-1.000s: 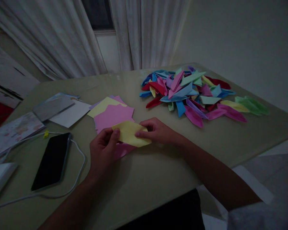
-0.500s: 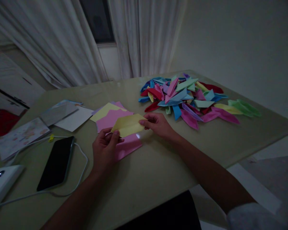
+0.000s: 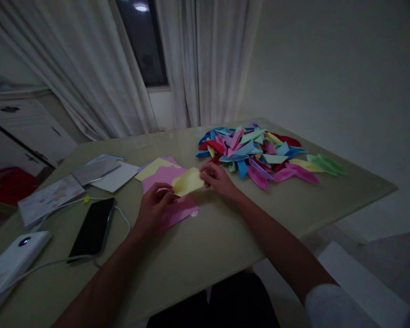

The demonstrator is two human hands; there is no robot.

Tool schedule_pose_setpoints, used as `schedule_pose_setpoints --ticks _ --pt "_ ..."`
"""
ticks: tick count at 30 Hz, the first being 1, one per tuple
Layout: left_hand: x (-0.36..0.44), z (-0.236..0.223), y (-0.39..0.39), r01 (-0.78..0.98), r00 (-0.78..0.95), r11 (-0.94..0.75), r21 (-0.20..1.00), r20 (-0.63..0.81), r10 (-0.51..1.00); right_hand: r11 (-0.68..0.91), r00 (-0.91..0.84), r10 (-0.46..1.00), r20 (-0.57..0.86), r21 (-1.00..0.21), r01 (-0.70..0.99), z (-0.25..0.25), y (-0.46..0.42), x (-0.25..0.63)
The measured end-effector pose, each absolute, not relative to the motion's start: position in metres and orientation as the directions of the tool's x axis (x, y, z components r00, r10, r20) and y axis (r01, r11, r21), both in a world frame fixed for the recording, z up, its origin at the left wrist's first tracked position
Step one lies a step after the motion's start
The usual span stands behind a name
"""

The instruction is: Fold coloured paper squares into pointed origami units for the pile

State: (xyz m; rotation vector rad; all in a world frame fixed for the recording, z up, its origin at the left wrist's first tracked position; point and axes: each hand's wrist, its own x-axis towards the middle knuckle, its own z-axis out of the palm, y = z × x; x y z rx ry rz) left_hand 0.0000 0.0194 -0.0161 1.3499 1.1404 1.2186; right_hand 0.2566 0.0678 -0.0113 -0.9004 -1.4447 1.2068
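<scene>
Between my two hands is a piece of yellow paper (image 3: 190,181) with folded edges, bowed a little and held above the table. My left hand (image 3: 157,202) pinches its left end between thumb and fingers. At the right end, my right hand (image 3: 216,178) grips the paper's corner the same way. Under the paper lie pink sheets (image 3: 160,176), with a yellow sheet (image 3: 150,168) sticking out behind them. A heap of folded paper pieces (image 3: 246,146) in many colours sits beyond my right hand.
Left of my arm lie a black phone (image 3: 94,228), a white power bank (image 3: 17,259) and a white cable (image 3: 125,221). Behind them are a printed card (image 3: 51,198) and a white sheet (image 3: 116,176). The table's edge (image 3: 198,294) runs close to my lap.
The yellow paper has gone from nearly flat to bowed and turned somewhat, as my hands have come closer together. The camera view has shifted, moving the whole scene in the frame.
</scene>
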Motion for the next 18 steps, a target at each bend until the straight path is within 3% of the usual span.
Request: schedule_pose_setpoints --ticks 10,18 --pt "-0.0066 -0.0187 0.0289 0.150 0.119 -0.182 0.972 0.165 0.979 0.259 -0.288 0.924 0.250 -0.966 -0.008 -0.0163 0.0678 0.2589" --pt "-0.0071 -0.0169 0.0259 0.236 0.096 -0.215 0.948 0.197 0.976 0.235 -0.355 0.920 0.164 -0.958 0.167 -0.0200 0.0628 0.2546"
